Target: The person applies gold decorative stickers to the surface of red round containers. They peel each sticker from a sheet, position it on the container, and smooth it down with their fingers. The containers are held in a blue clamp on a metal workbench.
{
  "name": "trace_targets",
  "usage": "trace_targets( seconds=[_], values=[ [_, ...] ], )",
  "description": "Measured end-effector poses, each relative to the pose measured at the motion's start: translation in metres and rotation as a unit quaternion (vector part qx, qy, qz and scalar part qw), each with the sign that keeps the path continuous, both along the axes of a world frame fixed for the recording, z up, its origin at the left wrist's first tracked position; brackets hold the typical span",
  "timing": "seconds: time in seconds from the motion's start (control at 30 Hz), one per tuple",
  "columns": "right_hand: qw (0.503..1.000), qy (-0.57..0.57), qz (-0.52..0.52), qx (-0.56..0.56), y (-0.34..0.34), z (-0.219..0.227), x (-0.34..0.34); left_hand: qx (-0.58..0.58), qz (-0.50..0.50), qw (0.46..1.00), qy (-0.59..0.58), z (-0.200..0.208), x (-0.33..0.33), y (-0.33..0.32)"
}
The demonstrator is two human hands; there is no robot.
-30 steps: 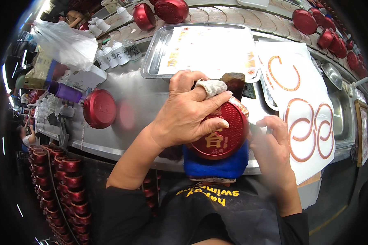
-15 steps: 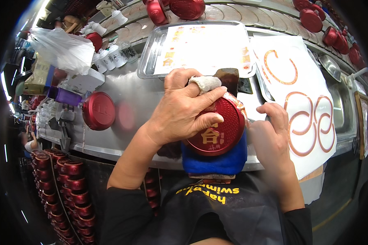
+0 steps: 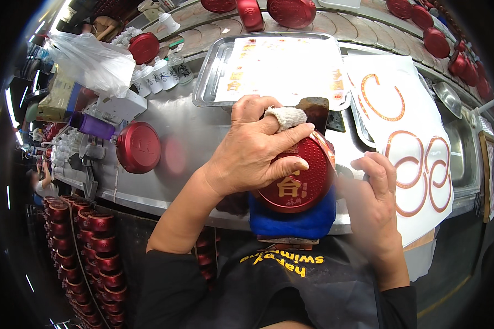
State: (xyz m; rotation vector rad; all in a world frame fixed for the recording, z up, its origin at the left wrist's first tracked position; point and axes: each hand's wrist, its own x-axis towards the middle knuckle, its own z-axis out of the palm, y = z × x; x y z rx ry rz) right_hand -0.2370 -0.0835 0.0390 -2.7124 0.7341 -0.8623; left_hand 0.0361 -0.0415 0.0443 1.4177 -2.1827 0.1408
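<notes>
My left hand (image 3: 250, 148) grips a round, flat-faced red bottle (image 3: 307, 192) with gold characters and a dotted texture. A whitish cloth wrap (image 3: 286, 117) covers one of its fingers, and the thumb lies across the bottle's face. Along the bottle's upper right rim runs a patterned red-and-white strip (image 3: 325, 148). My right hand (image 3: 374, 192) is at that rim with its fingers curled in, partly blurred; whatever they pinch is hidden. Under the bottle lies a blue cloth (image 3: 293, 219). A dark brown block (image 3: 314, 111) stands just behind the bottle.
Behind my hands is a metal tray (image 3: 200, 88) with white printed sheets. White paper (image 3: 368, 71) with ring-shaped strips lies at right, near a sink (image 3: 466, 148). Another red bottle (image 3: 138, 147) stands left; more ride the conveyor (image 3: 335, 24). Stacked red pieces (image 3: 101, 241) fill the lower left.
Red bottles on the conveyor have shifted rightward. The whole view has moved slightly. The strip now lies flatter along the rim; both hands keep nearly the same pose.
</notes>
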Motion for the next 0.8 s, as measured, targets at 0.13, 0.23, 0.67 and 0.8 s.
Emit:
trace_targets(
  seconds=[0.13,0.23,0.67,0.8],
  values=[
    [1.000,-0.008,0.003,-0.002,-0.002,0.002,-0.002,0.006,-0.001,0.999,-0.038,0.002,0.001,0.000],
    [1.000,0.015,-0.007,-0.011,-0.003,0.004,-0.006,0.007,-0.005,0.999,-0.037,0.004,0.000,0.000],
    [0.997,0.015,0.035,0.072,-0.023,-0.005,0.010,0.036,0.016,0.999,-0.017,0.004,0.006,0.006],
    [0.997,0.028,0.037,0.061,-0.023,-0.009,0.013,0.024,0.012,0.999,-0.036,0.005,0.006,0.006]
  ],
)
